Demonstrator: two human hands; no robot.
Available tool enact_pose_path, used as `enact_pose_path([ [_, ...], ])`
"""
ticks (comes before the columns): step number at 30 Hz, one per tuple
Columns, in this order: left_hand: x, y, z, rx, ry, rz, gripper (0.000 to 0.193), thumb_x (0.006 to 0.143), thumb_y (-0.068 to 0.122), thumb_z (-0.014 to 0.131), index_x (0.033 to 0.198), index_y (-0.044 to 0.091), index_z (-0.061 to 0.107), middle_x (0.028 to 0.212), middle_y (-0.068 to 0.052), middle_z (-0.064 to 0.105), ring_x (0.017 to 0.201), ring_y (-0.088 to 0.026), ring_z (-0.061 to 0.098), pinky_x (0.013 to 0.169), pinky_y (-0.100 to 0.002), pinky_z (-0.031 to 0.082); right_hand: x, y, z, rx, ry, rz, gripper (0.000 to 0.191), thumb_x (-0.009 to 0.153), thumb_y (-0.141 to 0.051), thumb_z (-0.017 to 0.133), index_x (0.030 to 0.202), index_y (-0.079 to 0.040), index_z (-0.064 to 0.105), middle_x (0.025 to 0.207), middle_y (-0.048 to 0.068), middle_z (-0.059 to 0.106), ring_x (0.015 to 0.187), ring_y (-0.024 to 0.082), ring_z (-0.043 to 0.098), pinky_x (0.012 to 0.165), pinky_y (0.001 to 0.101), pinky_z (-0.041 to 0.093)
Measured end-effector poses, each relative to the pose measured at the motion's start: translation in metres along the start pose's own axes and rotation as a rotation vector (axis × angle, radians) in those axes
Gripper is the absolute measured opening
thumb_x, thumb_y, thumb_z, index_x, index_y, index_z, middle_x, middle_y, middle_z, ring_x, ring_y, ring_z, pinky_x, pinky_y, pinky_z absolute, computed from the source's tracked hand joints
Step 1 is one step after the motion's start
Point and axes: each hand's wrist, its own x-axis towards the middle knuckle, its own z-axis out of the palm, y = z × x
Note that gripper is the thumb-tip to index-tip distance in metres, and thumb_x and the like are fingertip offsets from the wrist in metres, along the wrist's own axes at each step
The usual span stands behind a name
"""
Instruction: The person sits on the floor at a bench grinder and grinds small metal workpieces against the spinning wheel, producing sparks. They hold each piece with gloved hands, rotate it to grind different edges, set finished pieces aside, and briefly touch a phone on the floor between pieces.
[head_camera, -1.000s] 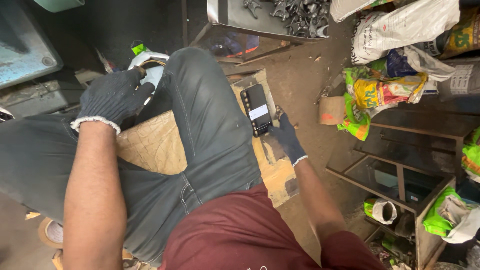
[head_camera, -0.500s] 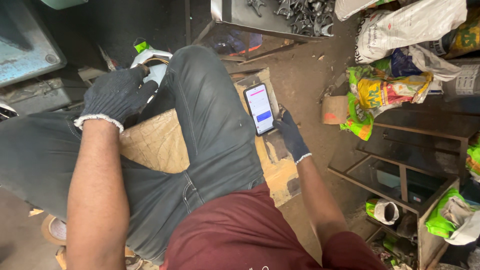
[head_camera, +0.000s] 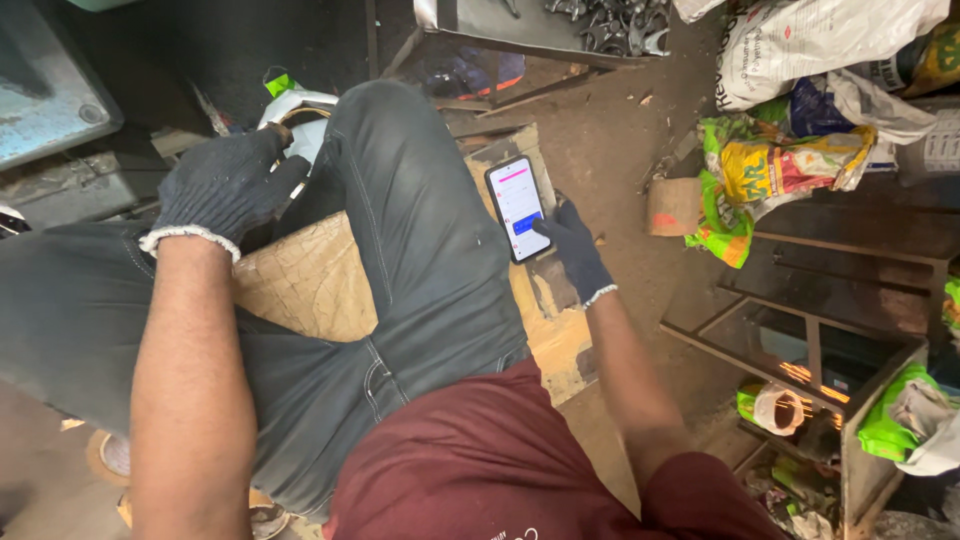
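I sit on a cardboard-covered seat (head_camera: 310, 285) in dark jeans. My right hand (head_camera: 572, 245), in a dark knit glove, holds a smartphone (head_camera: 518, 207) beside my right knee; its screen is lit white with pink and blue blocks. My left hand (head_camera: 225, 185), gloved the same way, rests with fingers spread on my left thigh, next to a white metal part (head_camera: 300, 110) with a green tag. It holds nothing.
Coloured plastic sacks (head_camera: 775, 165) and a white sack (head_camera: 810, 40) lie at the right. A metal frame rack (head_camera: 810, 340) stands at the lower right. A tray of metal pieces (head_camera: 600, 25) sits at the top. A blue-grey machine surface (head_camera: 45, 95) is at the left.
The phone screen went from dark with a white patch to fully lit. My right hand shifted it slightly. My left hand stayed on the thigh.
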Motion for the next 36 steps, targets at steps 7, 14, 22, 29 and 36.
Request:
enact_pose_path([
  [7,0.0,0.002,0.001,0.027,-0.004,-0.006,0.055,0.096,0.057,0.054,0.132,0.019,0.07,0.11,-0.025,0.072,0.098,-0.047,0.069,0.084,-0.056,0.053,0.002,-0.007,0.012,-0.079,0.17,0.085,0.057,0.093,-0.024,0.072,0.143,-0.002,0.055,0.12,0.006,0.069,0.106,0.012,0.064,0.091,0.0281,0.051],
  [14,0.0,0.002,0.002,0.048,0.003,0.01,0.056,0.095,0.058,0.054,0.133,0.019,0.069,0.113,-0.024,0.072,0.098,-0.046,0.069,0.083,-0.056,0.053,-0.001,-0.008,0.008,-0.044,0.126,0.059,0.057,0.092,-0.022,0.073,0.142,-0.001,0.057,0.12,0.006,0.068,0.108,0.012,0.063,0.094,0.0284,0.05],
  [22,0.001,0.006,-0.001,0.05,-0.041,-0.023,0.056,0.095,0.058,0.053,0.133,0.02,0.069,0.112,-0.023,0.073,0.101,-0.045,0.069,0.085,-0.057,0.052,0.004,-0.002,-0.004,-0.027,-0.016,-0.005,0.063,0.09,-0.009,0.07,0.148,0.003,0.049,0.126,0.009,0.064,0.115,0.017,0.061,0.1,0.0304,0.049],
  [29,-0.001,0.009,-0.005,0.053,-0.047,-0.038,0.055,0.096,0.058,0.053,0.132,0.019,0.07,0.112,-0.023,0.073,0.102,-0.045,0.069,0.087,-0.056,0.052,0.002,-0.009,0.0,0.052,-0.013,0.042,0.068,0.091,-0.011,0.07,0.152,0.002,0.043,0.131,0.009,0.063,0.119,0.017,0.062,0.099,0.0304,0.051],
  [36,-0.001,0.008,-0.001,0.059,-0.025,-0.012,0.057,0.096,0.058,0.053,0.133,0.019,0.069,0.112,-0.022,0.073,0.101,-0.045,0.069,0.086,-0.056,0.052,0.001,-0.002,0.0,-0.123,0.075,0.01,0.067,0.092,-0.013,0.073,0.152,-0.004,0.045,0.133,0.006,0.063,0.118,0.013,0.06,0.099,0.0276,0.049],
])
